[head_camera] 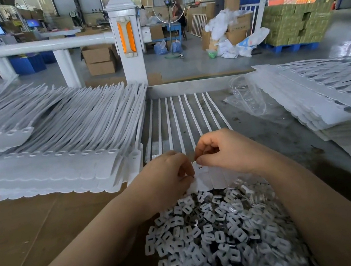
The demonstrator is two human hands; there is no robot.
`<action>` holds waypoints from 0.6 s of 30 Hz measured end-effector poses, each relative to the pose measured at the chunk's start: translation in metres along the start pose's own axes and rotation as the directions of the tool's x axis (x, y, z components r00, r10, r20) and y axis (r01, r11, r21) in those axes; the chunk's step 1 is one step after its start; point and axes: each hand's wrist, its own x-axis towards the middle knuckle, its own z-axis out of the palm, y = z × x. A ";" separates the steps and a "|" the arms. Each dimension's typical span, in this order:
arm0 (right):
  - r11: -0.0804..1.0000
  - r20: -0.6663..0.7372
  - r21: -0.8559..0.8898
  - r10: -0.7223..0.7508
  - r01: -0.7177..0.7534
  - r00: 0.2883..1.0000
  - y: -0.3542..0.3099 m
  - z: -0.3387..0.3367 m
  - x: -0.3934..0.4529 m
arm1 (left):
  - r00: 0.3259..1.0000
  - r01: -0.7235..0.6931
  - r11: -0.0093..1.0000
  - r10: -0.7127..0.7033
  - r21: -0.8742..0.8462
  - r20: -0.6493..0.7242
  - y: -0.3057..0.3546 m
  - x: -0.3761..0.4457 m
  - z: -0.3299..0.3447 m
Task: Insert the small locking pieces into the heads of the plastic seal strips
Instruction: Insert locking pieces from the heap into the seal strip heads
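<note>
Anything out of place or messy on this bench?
Mostly orderly. A crumpled clear plastic bag lies loose on the table, partly under the right-hand stack of seal strips. The locking pieces sit in a loose heap, not a tray.

The left hand [167, 175] and right hand [222, 150] cover the heads of the seal strips [208, 179] they work on, so whether a locking piece sits between the fingertips cannot be told. The pile of locking pieces [212, 236] runs off the bottom edge and passes under the right forearm. The stack of strips on the left [56, 137] is cut by the left edge, and the stack on the right [328, 96] by the right edge, where its near end blurs. The person beyond the fan [167, 4] is too small to make out.
</note>
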 end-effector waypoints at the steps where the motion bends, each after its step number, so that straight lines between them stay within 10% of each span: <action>1: 1.000 0.000 -0.001 0.002 -0.002 1.000 0.000 0.000 0.000 | 1.000 -0.001 1.000 0.001 0.005 0.012 0.000 0.000 -0.001; 18: 1.000 -0.004 -0.021 0.005 -0.005 1.000 0.002 0.001 0.001 | 0.999 -0.047 0.999 0.048 0.007 -0.007 -0.003 -0.001 0.000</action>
